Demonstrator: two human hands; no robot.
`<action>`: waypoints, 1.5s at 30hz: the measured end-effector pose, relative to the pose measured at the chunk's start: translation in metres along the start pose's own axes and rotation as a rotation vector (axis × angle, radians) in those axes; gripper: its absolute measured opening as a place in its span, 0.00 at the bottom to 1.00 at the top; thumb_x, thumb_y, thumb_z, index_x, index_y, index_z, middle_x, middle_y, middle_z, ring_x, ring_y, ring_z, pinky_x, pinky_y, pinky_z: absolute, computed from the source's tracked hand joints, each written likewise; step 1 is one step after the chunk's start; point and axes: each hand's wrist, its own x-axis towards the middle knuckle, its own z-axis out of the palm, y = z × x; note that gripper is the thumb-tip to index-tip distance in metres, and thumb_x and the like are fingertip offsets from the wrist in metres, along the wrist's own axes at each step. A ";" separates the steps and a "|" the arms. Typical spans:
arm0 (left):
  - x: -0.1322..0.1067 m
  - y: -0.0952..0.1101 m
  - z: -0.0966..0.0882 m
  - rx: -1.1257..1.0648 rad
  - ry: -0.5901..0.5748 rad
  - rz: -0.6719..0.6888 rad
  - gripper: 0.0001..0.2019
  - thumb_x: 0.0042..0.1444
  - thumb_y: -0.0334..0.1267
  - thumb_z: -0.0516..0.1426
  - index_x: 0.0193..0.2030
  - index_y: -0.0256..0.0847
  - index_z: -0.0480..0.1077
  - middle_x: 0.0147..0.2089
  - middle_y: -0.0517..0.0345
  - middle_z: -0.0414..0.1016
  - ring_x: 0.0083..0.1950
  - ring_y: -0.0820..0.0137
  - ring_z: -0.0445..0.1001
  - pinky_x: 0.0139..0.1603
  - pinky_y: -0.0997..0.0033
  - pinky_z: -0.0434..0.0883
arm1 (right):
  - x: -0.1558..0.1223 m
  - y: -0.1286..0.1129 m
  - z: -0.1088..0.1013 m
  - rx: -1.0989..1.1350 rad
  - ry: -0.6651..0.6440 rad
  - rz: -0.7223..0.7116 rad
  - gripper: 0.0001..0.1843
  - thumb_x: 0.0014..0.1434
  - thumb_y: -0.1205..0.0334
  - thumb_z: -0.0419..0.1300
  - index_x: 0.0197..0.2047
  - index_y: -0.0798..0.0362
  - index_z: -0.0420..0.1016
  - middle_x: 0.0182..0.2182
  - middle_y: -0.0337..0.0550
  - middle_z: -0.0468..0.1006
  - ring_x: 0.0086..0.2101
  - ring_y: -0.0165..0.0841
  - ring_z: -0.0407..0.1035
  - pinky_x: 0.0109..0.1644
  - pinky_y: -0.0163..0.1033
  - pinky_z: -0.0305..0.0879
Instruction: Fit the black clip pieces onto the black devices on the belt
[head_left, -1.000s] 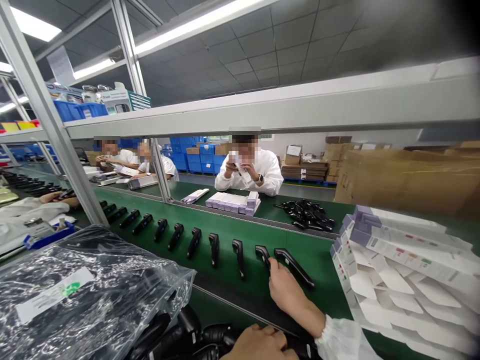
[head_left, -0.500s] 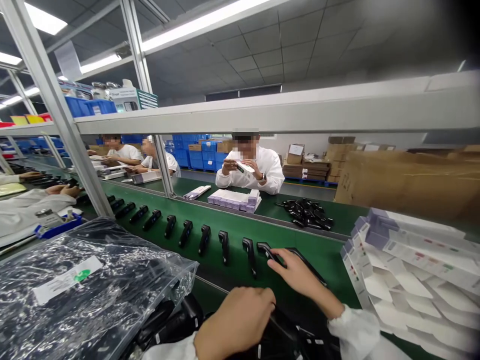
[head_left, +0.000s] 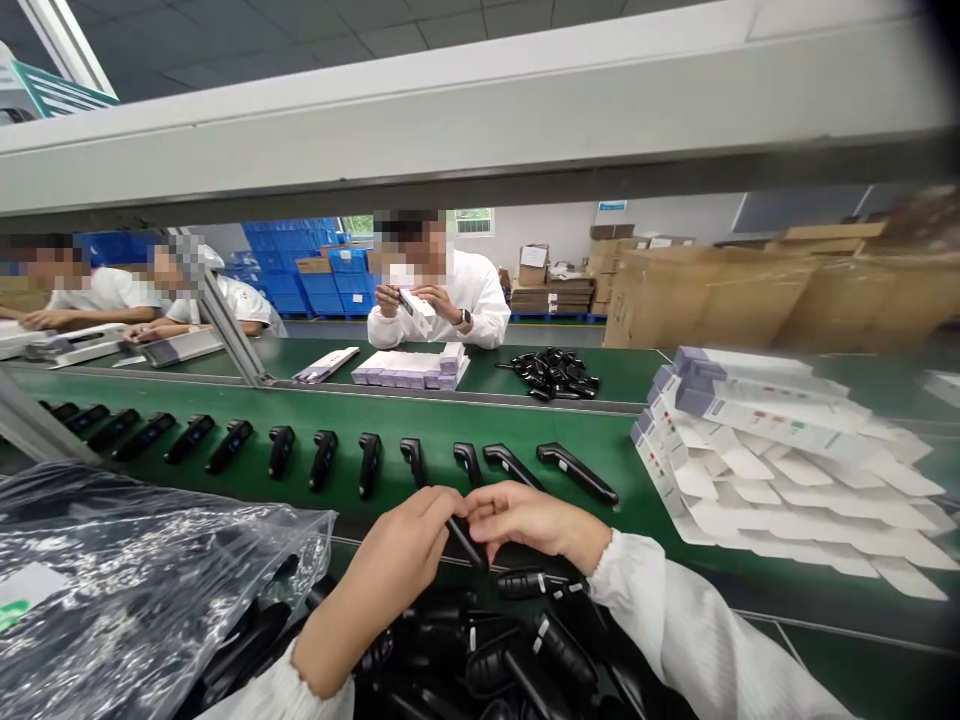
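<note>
Both of my hands meet over the near edge of the green conveyor belt, around one black angled handheld device (head_left: 466,543). My left hand (head_left: 401,550) is closed on its upper end, with the fingers bent over it. From the other side, my right hand (head_left: 529,520) pinches the same device between thumb and fingers. Its head is hidden behind my fingers. Beyond my hands, a row of similar black devices (head_left: 369,465) lies along the belt (head_left: 420,410). Below them is a heap of more black devices (head_left: 525,650).
A clear plastic bag (head_left: 187,590) covers the near left. White and purple folded cartons (head_left: 780,470) are stacked at the right. Across the belt, a person in white (head_left: 472,290) holds a small box, near purple-white boxes (head_left: 409,370) and a black pile (head_left: 551,372). A shelf beam (head_left: 450,130) crosses above.
My view has turned right and down. My right hand has left the devices on the belt and joined my left hand at one device, which my left hand has raised from the heap.
</note>
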 end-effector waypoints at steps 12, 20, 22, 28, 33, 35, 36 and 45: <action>0.002 0.037 0.034 0.140 -0.304 0.124 0.14 0.65 0.31 0.51 0.55 0.47 0.66 0.56 0.56 0.72 0.54 0.59 0.71 0.52 0.59 0.70 | -0.005 0.014 -0.036 -1.062 0.733 -0.073 0.13 0.54 0.66 0.66 0.44 0.52 0.78 0.41 0.44 0.78 0.41 0.36 0.72 0.47 0.38 0.64; 0.000 0.053 0.064 0.284 -0.400 0.157 0.13 0.64 0.28 0.48 0.47 0.41 0.71 0.46 0.51 0.76 0.47 0.55 0.74 0.45 0.55 0.72 | 0.002 0.032 -0.033 -1.485 0.823 0.137 0.16 0.65 0.68 0.54 0.54 0.64 0.68 0.46 0.63 0.77 0.49 0.47 0.71 0.51 0.45 0.63; 0.000 0.054 0.068 0.249 -0.377 0.124 0.12 0.65 0.30 0.48 0.47 0.41 0.71 0.46 0.50 0.76 0.47 0.55 0.74 0.45 0.56 0.72 | 0.002 0.030 -0.037 -1.496 0.823 0.142 0.14 0.66 0.67 0.54 0.53 0.65 0.68 0.45 0.63 0.77 0.49 0.47 0.71 0.51 0.45 0.63; 0.002 0.049 0.068 0.058 -0.345 -0.003 0.10 0.61 0.28 0.51 0.44 0.44 0.69 0.45 0.55 0.76 0.49 0.60 0.73 0.48 0.63 0.68 | -0.040 -0.014 -0.041 -1.450 0.721 0.070 0.20 0.63 0.55 0.62 0.55 0.57 0.71 0.48 0.55 0.77 0.47 0.42 0.72 0.49 0.41 0.64; 0.006 0.040 0.057 -0.017 -0.261 -0.149 0.08 0.61 0.31 0.48 0.45 0.44 0.63 0.46 0.55 0.74 0.46 0.62 0.74 0.43 0.66 0.66 | -0.101 -0.033 -0.009 -1.312 0.379 0.124 0.11 0.56 0.51 0.67 0.39 0.49 0.79 0.26 0.38 0.77 0.28 0.35 0.71 0.34 0.37 0.60; 0.006 0.038 0.055 -0.025 -0.233 -0.192 0.07 0.57 0.31 0.50 0.42 0.45 0.62 0.42 0.57 0.74 0.42 0.63 0.74 0.39 0.67 0.65 | -0.115 -0.019 0.006 -1.380 0.322 0.227 0.15 0.47 0.51 0.72 0.36 0.50 0.79 0.26 0.39 0.76 0.28 0.37 0.71 0.33 0.37 0.59; 0.006 0.038 0.054 -0.026 -0.224 -0.204 0.07 0.55 0.31 0.50 0.40 0.45 0.62 0.39 0.59 0.73 0.40 0.63 0.73 0.38 0.68 0.64 | -0.120 -0.010 0.010 -1.425 0.311 0.266 0.17 0.44 0.54 0.74 0.37 0.51 0.79 0.28 0.41 0.76 0.30 0.39 0.71 0.34 0.38 0.59; 0.000 0.044 0.050 -0.062 -0.192 -0.213 0.14 0.51 0.29 0.51 0.44 0.46 0.63 0.37 0.60 0.73 0.37 0.65 0.73 0.37 0.71 0.66 | -0.127 0.009 -0.001 -1.119 0.189 0.279 0.22 0.48 0.66 0.65 0.48 0.43 0.74 0.43 0.38 0.72 0.42 0.37 0.68 0.41 0.34 0.62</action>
